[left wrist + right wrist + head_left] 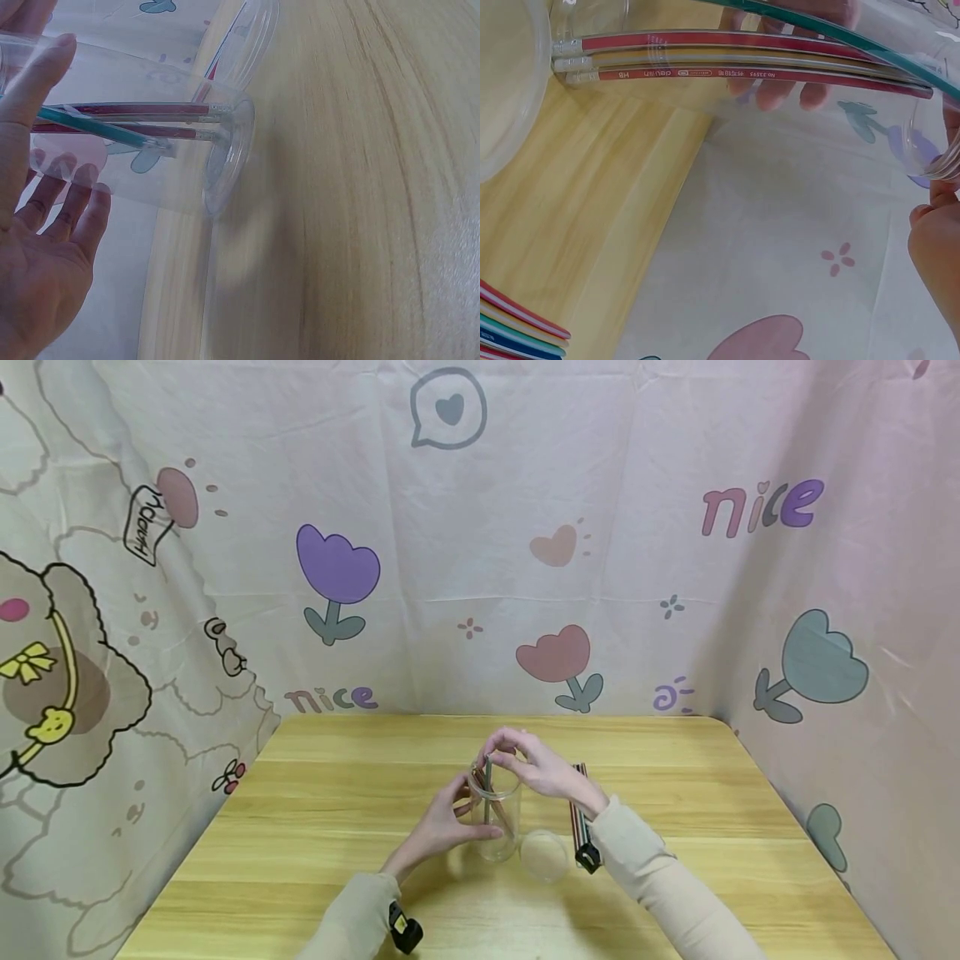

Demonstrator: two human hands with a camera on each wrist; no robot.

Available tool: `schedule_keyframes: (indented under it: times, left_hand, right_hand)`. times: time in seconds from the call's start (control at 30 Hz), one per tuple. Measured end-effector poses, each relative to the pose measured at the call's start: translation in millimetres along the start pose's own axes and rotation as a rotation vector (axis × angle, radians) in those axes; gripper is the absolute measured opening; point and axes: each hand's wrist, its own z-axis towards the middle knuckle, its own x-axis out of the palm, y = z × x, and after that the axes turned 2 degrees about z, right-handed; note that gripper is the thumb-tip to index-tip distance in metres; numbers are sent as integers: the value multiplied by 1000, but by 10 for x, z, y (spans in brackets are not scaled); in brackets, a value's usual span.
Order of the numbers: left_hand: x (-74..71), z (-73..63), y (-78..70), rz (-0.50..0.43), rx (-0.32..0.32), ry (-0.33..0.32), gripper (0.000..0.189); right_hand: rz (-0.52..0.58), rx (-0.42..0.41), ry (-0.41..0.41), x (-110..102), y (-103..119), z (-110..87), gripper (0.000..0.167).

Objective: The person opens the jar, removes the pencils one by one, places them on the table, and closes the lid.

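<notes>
My left hand (442, 827) holds a clear plastic jar (495, 850) upright, thumb on the near side and fingers around the far side. Inside it lean two red pencils (150, 109) and a yellow pencil (705, 58), their eraser ends down at the base. Over the jar's mouth, my right hand (538, 768) pinches the top of a green pencil (487, 777). Most of that pencil is inside the jar, and in the left wrist view its eraser end (154, 145) hangs short of the base.
A round clear lid (543, 856) lies on the wooden table (315, 827) just right of the jar. Beyond it, partly under the right forearm, lies a row of several coloured pencils (517, 326). A printed cloth (450, 527) hangs behind the table.
</notes>
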Motion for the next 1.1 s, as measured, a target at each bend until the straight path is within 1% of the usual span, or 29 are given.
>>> schedule_keyframes:
  times: [0.2, 0.33, 0.43, 0.53, 0.6, 0.67, 0.8, 0.93, 1.1]
  left_hand:
    - [3, 2, 3, 0, -3, -1, 66]
    - [2, 1, 11, -5, -7, 0, 69]
    - [6, -1, 4, -6, -8, 0, 74]
    - [9, -3, 4, -5, -12, -3, 76]
    - [7, -2, 2, -6, -15, -4, 76]
    - [4, 0, 3, -6, -17, -3, 76]
    - [3, 3, 1, -4, -9, 2, 77]
    - [6, 2, 0, -2, -2, 1, 76]
    - [8, -7, -14, -1, 5, 1, 76]
  right_hand:
    - [198, 15, -26, -7, 18, -37, 19]
    - [305, 20, -81, -17, 15, -62, 27]
    - [339, -15, -138, -22, 7, -67, 25]
    - [349, -48, -196, -18, -1, -69, 16]
    - [365, -50, -241, -8, -2, -71, 11]
    - [385, -44, -287, 1, -7, -78, 9]
    - [407, -31, -364, 11, 1, -89, 12]
    - [417, -43, -398, 9, -7, -100, 20]
    - [479, -61, -444, 2, -20, -126, 25]
